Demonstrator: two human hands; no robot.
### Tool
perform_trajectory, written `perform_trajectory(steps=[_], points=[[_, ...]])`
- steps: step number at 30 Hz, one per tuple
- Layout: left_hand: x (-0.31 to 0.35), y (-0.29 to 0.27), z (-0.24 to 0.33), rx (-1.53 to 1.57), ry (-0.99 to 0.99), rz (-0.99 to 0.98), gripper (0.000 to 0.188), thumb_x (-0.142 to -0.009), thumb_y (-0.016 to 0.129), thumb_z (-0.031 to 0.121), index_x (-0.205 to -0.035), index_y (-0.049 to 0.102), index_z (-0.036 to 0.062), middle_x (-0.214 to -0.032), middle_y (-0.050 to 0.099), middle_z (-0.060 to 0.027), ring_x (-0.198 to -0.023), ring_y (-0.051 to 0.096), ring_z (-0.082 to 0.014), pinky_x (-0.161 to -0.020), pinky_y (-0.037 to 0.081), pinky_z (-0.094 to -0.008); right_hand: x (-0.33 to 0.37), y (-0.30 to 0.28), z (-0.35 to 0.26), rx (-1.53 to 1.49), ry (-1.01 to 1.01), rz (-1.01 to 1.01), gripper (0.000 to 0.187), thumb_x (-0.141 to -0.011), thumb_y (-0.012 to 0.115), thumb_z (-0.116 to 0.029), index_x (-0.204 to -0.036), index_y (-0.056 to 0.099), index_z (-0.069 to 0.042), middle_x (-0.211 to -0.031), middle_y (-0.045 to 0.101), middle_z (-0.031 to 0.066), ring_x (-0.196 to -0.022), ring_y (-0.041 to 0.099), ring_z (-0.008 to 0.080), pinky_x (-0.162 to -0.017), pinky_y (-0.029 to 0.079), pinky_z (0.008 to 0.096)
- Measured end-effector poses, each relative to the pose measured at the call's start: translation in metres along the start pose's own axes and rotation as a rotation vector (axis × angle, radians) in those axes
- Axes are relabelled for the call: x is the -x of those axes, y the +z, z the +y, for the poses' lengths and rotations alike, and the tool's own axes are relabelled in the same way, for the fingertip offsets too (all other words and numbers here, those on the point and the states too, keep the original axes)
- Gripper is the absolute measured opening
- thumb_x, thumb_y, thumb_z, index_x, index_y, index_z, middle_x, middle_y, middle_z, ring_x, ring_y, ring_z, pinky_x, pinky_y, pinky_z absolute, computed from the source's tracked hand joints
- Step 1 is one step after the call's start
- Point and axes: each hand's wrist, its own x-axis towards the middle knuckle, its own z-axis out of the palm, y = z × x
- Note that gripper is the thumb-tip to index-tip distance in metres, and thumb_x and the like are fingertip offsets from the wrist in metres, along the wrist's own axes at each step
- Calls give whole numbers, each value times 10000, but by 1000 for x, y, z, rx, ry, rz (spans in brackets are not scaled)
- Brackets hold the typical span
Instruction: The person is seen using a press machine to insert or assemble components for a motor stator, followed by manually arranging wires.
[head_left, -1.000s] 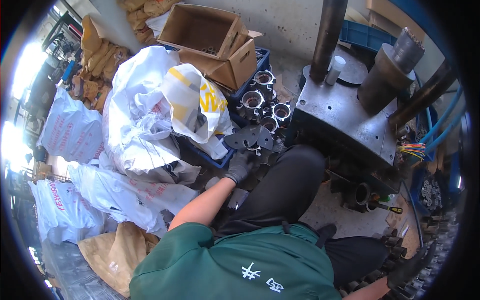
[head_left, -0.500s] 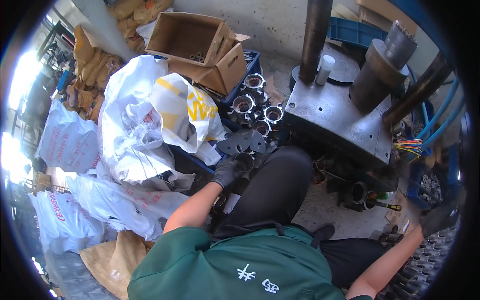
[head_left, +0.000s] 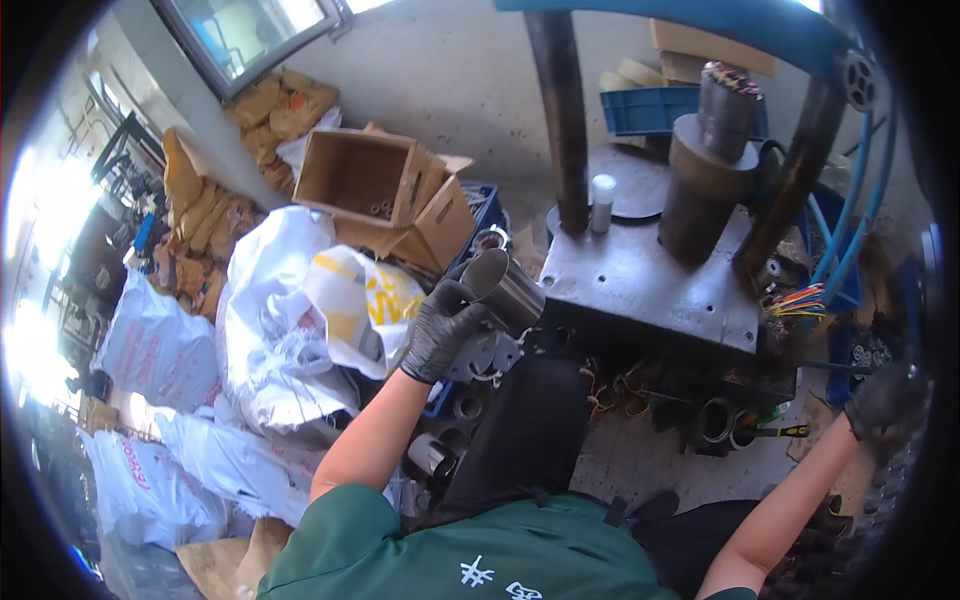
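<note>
My left hand (head_left: 440,325), in a black glove, is wrapped round the rim of a hollow metal cylinder (head_left: 515,300). The cylinder is tilted, its open end toward the hand, and is raised beside the press's steel block (head_left: 640,290). On that block stands a thick stepped metal post (head_left: 700,195) with a ridged core (head_left: 728,112) on top, coloured wire ends showing. My right hand (head_left: 885,408), also gloved, reaches far right near a blue bin of small metal parts (head_left: 868,352). Its fingers are smeared by motion, and whatever they may hold is hidden.
White sacks (head_left: 275,330) and a cardboard box (head_left: 365,175) crowd the left. Another metal cylinder (head_left: 430,455) lies by my leg. Dark columns (head_left: 562,120) rise from the press. A screwdriver (head_left: 780,432) with a yellow-black handle sticks out below it. Blue hoses (head_left: 850,230) hang at right.
My left hand has risen from the floor parts beside my knee, bringing the metal cylinder up toward the press. My right hand stays at the far right. The view has tilted upward.
</note>
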Motion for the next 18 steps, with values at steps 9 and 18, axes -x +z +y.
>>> perform_trajectory(steps=[9, 18], points=[[-86, 99, 40, 326, 363, -24, 336, -1019, 604, 278, -1326, 682, 168, -1302, 717, -42, -1226, 652, -270, -1075, 500, -436, -65, -135, -80, -1345, 822, -45, 371, -1075, 672, -151, -1348, 613, 93, -1227, 741, 181, -1066, 739, 241, -968, 618, 345], [-136, 209, 89, 831, 157, -314, 668, -1007, 719, 474, -1493, 480, 83, -1434, 584, -156, -1393, 564, -328, -1197, 462, -518, -66, -140, -88, -1422, 1074, -93, 450, -1035, 676, -155, -1411, 552, 59, -1234, 678, 152, -1082, 675, 232, -1024, 564, 386]])
